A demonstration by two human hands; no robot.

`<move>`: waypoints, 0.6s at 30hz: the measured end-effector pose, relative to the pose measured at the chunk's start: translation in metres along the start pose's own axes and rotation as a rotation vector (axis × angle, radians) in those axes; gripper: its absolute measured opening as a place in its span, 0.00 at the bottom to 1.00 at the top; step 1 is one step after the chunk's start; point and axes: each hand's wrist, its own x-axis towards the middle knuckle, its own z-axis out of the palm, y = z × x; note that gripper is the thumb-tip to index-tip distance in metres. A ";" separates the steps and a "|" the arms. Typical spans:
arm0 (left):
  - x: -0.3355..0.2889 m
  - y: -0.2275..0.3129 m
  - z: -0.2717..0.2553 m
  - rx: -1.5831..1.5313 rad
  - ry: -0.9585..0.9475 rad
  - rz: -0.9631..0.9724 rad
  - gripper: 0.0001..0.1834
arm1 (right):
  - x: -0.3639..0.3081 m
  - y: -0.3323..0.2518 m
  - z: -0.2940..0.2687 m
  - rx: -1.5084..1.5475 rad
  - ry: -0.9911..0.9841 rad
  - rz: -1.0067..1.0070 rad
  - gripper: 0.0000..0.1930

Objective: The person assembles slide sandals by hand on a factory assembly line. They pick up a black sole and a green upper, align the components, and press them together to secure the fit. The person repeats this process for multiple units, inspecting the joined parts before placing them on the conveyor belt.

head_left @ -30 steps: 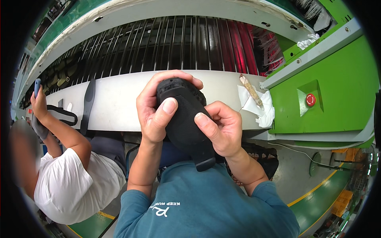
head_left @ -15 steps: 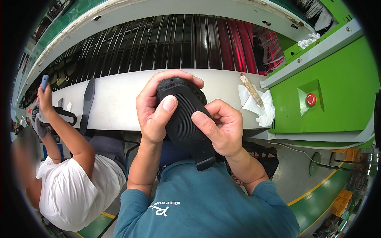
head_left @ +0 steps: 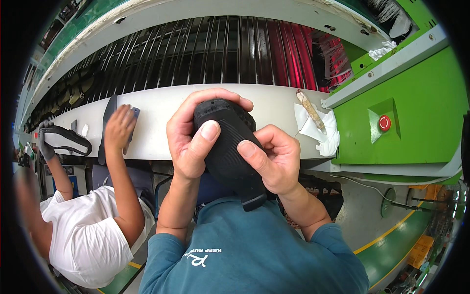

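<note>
Both hands — on black shoe

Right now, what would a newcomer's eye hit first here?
The black shoe sole at centre, with the left hand wrapped around its far end and the right hand on its right side. Next, the round red button on the bright green panel at right. Then the co-worker's white shirt at lower left.

White lettering and emblem on teal shirt, marks on red button
</note>
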 end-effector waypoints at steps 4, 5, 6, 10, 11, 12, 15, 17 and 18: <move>-0.002 0.002 -0.001 0.024 -0.014 -0.004 0.33 | -0.004 0.002 -0.001 -0.009 0.002 -0.006 0.10; -0.003 0.003 0.000 0.022 -0.014 -0.008 0.33 | -0.005 0.003 -0.002 -0.018 0.000 -0.005 0.10; -0.004 0.005 0.001 0.020 -0.013 -0.012 0.33 | -0.006 0.002 -0.002 -0.006 -0.001 -0.005 0.10; -0.007 0.001 -0.003 -0.057 -0.056 0.030 0.28 | -0.009 0.000 -0.001 0.010 -0.003 -0.005 0.09; -0.007 0.002 -0.003 -0.052 -0.059 0.031 0.28 | -0.009 0.000 -0.001 0.006 -0.003 -0.005 0.09; -0.008 0.004 -0.003 -0.046 -0.061 0.032 0.28 | -0.010 0.000 -0.001 0.006 -0.007 -0.013 0.08; -0.011 0.007 -0.001 -0.042 -0.054 0.026 0.27 | -0.011 0.001 -0.003 0.005 -0.019 -0.030 0.08; -0.012 0.008 0.000 -0.055 -0.052 0.020 0.27 | -0.012 0.003 -0.004 -0.007 -0.018 -0.035 0.08; -0.012 0.009 0.001 -0.064 -0.052 0.017 0.26 | -0.012 0.004 -0.004 -0.007 -0.018 -0.042 0.07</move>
